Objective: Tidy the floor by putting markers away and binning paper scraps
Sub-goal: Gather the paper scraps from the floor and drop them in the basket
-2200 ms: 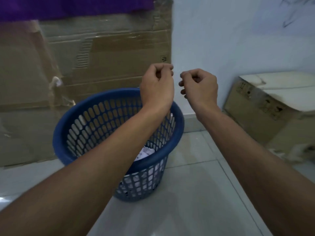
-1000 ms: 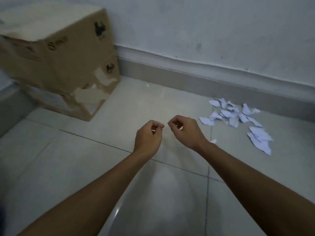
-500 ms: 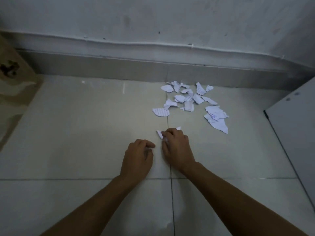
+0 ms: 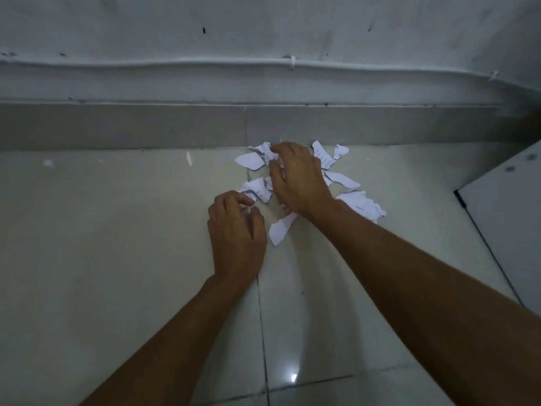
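**Paper scraps on the floor, both hands in the pile**

Closest to the camera it's just two bare forearms reaching out over the pale tiled floor [image 4: 117, 244], with a grout line running up between them.

The left hand [image 4: 235, 230] sits low on the tiles with its fingers curled. Its fingertips [image 4: 244, 199] touch the near edge of the pile, but I honestly can't tell if it's pinching anything or just resting there. Just to its right lies a loose scrap [image 4: 280, 230], flat on the floor between the two wrists.

A bit further out, the right hand [image 4: 298, 178] is right on top of the scraps [image 4: 361, 203], fingers curled down and clamped on a crumpled bit at the far left of the pile. The rest of the torn white pieces are spread out around that hand, all on the floor and close to the skirting [image 4: 146, 124].

Off to the right there's a white panel [image 4: 506, 218]. Behind everything is a grey wall [image 4: 263, 24], with a cable [image 4: 175, 63] clipped along it.
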`<state>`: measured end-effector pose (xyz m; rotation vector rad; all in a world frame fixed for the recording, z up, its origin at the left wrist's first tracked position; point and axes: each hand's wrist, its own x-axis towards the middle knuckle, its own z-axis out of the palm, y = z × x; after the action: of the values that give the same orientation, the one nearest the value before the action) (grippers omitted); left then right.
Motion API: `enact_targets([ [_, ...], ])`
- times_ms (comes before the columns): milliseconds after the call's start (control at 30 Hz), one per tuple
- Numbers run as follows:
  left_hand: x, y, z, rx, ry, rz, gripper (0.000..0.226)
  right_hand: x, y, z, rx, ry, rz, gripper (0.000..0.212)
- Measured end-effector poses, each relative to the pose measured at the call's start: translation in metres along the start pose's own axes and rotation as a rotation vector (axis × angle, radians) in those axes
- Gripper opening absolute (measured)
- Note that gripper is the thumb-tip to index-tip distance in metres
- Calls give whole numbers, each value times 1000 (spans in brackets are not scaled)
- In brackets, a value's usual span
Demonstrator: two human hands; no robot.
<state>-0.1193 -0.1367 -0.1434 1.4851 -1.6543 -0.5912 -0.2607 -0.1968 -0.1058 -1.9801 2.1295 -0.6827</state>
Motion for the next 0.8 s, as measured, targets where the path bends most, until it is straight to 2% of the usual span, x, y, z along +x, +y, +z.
enact_targets([
  [67,8,-4,14,16,32,-38,19,24,7,8,-57,-119,-39,40],
  [200,8,-7,20,107,-71,-88,52,15,7,21,-187,-370,-35,50],
  [300,11,-7,19,92,-103,-90,72,-11,-2,19,10,-331,-117,54],
  [367,16,-4,20,84,-124,-107,82,-16,-4,7,173,-169,-160,50],
  [467,22,0,27,283,-152,-66,65,-1,18,-12,134,147,-158,33],
  [533,23,1,33,409,-185,-13,61,16,43,-21,47,212,-34,28],
  [633,22,2,36,433,-189,14,56,29,69,-17,-36,5,181,34],
  [700,23,2,37,418,-169,14,55,22,69,-9,-53,-96,104,35],
  [800,23,1,36,383,-164,19,55,-2,51,-1,29,-122,-163,35],
])
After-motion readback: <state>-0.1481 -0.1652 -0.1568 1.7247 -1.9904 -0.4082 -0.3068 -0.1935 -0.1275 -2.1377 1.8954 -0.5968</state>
